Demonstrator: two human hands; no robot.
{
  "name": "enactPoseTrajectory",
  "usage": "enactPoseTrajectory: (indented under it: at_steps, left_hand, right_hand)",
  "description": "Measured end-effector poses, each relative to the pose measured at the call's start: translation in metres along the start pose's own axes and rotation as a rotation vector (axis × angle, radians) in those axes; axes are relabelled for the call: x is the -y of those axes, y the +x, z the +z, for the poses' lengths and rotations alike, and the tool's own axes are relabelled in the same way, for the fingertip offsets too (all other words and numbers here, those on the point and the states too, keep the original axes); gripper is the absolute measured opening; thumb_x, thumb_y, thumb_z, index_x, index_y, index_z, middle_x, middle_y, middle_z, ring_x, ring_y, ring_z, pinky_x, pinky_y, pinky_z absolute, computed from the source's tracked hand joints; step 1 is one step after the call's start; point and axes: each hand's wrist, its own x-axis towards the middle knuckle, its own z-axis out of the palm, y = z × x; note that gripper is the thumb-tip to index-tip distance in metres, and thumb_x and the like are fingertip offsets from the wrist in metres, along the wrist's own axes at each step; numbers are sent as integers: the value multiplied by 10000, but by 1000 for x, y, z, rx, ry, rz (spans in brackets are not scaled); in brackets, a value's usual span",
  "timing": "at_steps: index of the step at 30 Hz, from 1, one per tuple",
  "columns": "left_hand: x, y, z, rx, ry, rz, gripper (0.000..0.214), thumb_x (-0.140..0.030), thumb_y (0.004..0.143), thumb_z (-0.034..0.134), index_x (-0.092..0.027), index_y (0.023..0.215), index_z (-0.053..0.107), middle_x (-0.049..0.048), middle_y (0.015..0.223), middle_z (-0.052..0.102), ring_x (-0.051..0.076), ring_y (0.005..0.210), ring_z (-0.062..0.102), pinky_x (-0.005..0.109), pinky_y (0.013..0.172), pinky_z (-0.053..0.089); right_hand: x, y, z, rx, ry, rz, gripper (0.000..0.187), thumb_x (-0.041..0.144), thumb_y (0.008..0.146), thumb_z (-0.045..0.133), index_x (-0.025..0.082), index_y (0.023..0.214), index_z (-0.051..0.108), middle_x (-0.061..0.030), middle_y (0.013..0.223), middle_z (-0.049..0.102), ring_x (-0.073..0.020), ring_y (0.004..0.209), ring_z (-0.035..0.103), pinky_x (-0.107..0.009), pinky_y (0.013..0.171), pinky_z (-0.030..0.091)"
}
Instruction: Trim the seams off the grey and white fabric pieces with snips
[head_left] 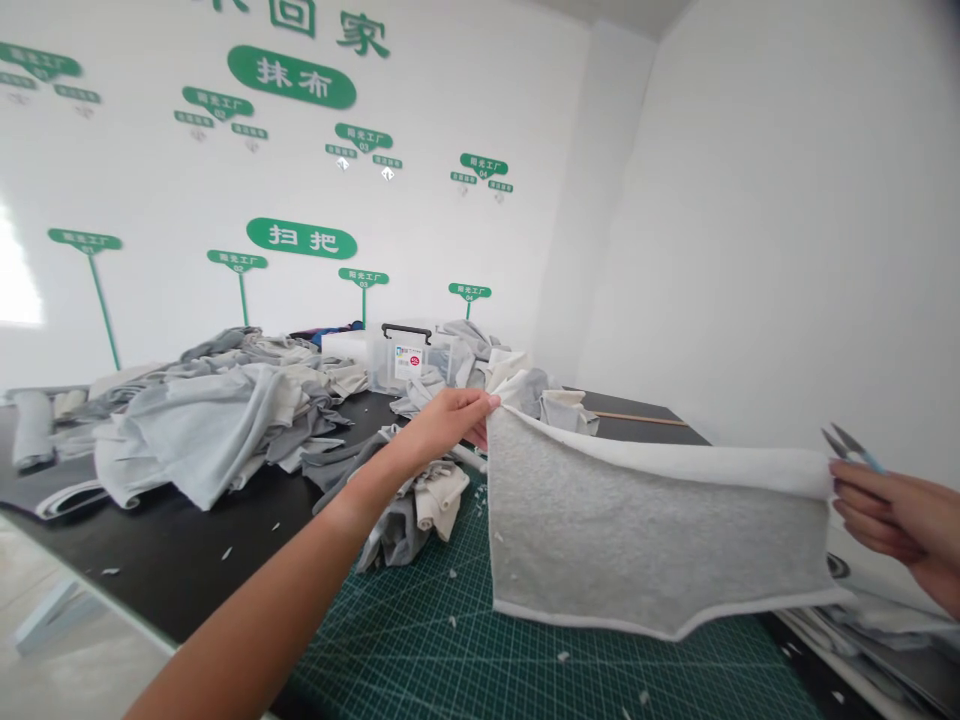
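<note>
A grey fleece fabric piece (645, 540) with a white folded top edge is stretched out in the air above the green cutting mat (465, 660). My left hand (450, 420) pinches its upper left corner. My right hand (896, 515), at the right edge of the view, grips the upper right corner and also holds small thread snips (851, 447) whose blades point up and to the left. The cloth hangs down between both hands and its lower edge nearly touches the mat.
A large heap of grey and white fabric pieces (210, 420) covers the black table (172, 560) at the left. A clear plastic storage box (409, 355) stands at the back. More scraps (412, 505) lie by the mat. White walls close off the back and right.
</note>
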Motion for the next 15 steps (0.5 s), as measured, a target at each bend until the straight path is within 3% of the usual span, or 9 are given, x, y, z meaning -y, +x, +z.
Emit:
enactPoseTrajectory:
  at_steps: [3,7,11,15]
  left_hand:
    - [-4,-1,-1,69,-55,-6,400,-543,909,607,-152,856,667,55,841,683,164,792,658,336,812,574]
    - [-5,-1,-2,152,-73,-4,322,-484,903,640,-164,894,676,54,882,677,155,825,647,329,841,561]
    - [-2,3,2,22,-19,69,324,-491,933,590,-173,906,648,25,841,635,136,777,615,283,768,543]
    - [-3,6,3,-71,3,116,351,-500,943,569,-165,848,614,0,760,584,114,714,570,233,698,498]
  right_hand:
    - [-8,2,-4,101,-28,340,587,539,672,872,238,440,424,22,413,286,-78,320,239,-272,305,145]
    - [-14,1,-4,107,4,335,565,512,605,905,239,458,433,26,421,281,-79,323,236,-262,317,136]
    - [-25,0,-5,77,5,317,546,459,571,930,231,463,447,30,441,282,-66,335,225,-246,329,120]
    - [-45,9,-17,115,-4,400,524,424,608,920,230,458,457,16,431,298,-67,330,229,-261,328,145]
